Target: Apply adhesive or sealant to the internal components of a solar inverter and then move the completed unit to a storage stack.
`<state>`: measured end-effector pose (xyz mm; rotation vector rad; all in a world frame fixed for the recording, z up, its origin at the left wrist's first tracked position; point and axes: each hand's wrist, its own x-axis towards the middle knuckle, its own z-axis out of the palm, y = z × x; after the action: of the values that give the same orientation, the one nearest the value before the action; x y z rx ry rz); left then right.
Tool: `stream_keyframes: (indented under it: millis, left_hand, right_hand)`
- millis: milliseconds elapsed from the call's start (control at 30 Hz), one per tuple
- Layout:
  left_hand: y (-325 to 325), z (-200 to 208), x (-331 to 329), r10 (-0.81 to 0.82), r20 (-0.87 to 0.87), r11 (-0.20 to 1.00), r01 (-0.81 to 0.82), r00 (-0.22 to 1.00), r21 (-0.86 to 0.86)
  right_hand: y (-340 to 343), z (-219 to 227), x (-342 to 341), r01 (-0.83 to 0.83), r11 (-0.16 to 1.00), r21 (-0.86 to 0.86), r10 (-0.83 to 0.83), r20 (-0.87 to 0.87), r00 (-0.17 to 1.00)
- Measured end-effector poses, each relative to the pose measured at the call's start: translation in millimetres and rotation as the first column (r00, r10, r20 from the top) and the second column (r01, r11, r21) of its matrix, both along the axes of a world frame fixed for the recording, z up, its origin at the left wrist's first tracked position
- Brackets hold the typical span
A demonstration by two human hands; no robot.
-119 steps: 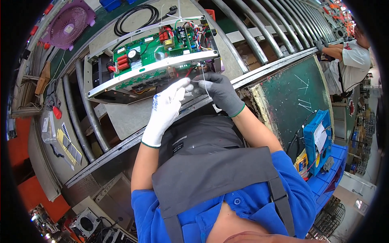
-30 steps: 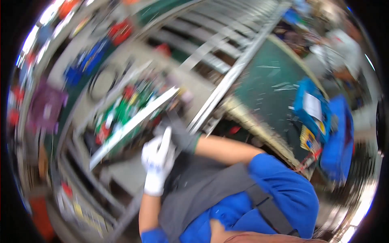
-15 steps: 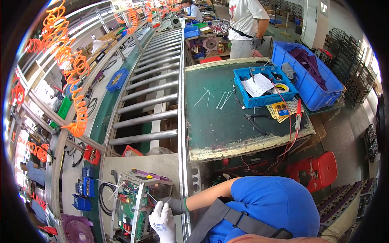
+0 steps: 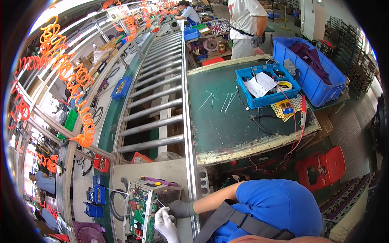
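Note:
An open electronic unit (image 4: pixel 142 210) stands at the lower left, with a green circuit board, a metal frame and a purple bracket on top. My left hand (image 4: pixel 165 223), in a white glove, is at the unit's right side, its fingertips pinched together. Close behind it my right hand (image 4: pixel 181 209), in a grey glove, reaches in from the right with curled fingers, partly covered by the left. A thin pale strip shows near the fingertips; which hand holds it is unclear. White cable ties (image 4: pixel 125 195) stick out at the unit's left edge.
A roller conveyor (image 4: pixel 156 109) runs away ahead. On the green workbench (image 4: pixel 210 133) lie cable ties (image 4: pixel 227 102), pliers (image 4: pixel 261 123) and a blue compartment tray (image 4: pixel 259 102). Beside it stands a blue crate (image 4: pixel 320 95). Orange coiled hoses (image 4: pixel 83 117) hang left. A person (image 4: pixel 247 28) stands beyond the bench.
The whole view has shifted slightly, so the scene sits further right and lower. Both hands stay beside the unit; the left fingers look more bunched together.

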<state>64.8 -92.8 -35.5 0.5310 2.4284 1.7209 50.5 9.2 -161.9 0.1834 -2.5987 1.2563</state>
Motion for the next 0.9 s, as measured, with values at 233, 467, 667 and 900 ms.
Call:
stream_keyframes:
  millis: [233, 467, 667, 900]
  left_hand:
    - [21, -19, 22, 0.057, -0.028, 0.981, -0.051, 0.998, 0.185]
    - [-41, -29, 45, 0.32, -0.078, 0.947, -0.322, 0.944, -0.014]
    - [-67, -77, 76, 0.384, 0.442, 0.923, -0.331, 0.811, -0.194]
    - [11, -76, 79, 0.186, 0.464, 0.938, -0.015, 0.866, -0.348]
  right_hand:
    - [15, -9, -26, -0.207, 0.974, -0.094, 0.203, -0.054, 0.978]
    - [64, 31, 56, -0.197, 0.94, -0.277, 0.215, 0.035, 0.976]
    - [289, 9, 149, 0.578, 0.816, 0.008, -0.553, 0.303, 0.776]
    - [539, 21, 118, 0.871, 0.415, 0.263, -0.903, 0.001, 0.43]
